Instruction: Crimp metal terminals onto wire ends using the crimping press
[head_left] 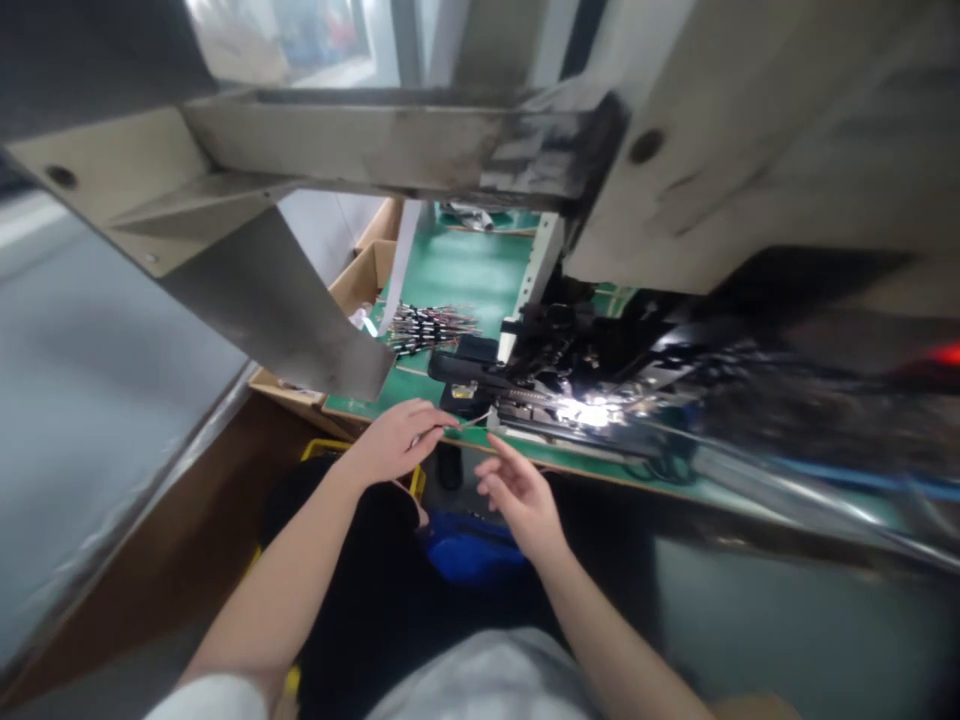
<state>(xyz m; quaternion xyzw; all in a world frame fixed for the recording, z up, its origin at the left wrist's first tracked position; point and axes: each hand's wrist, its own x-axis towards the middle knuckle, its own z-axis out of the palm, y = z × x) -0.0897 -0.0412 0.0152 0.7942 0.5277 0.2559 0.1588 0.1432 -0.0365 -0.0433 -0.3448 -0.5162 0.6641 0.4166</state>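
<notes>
My left hand (397,442) pinches a thin wire (475,422) between thumb and fingers at the front edge of the green work surface. The wire's far end reaches toward a small metal part on the front of a machine (540,395). Just right of and below that end is my right hand (521,497), its index finger stretched out and the other fingers loosely bent. Nothing shows in its grasp. A brightly lit spot (589,411) lies on the machine, right of both hands. What the wire's tip touches is too small to tell.
Bundled short wires or cables (431,328) lie on the green work surface (469,265) behind the left hand. Cardboard boxes (367,278) stand at its left. A large beige machine frame (405,145) spans overhead. Below the edge are a blue object (476,550) and something yellow.
</notes>
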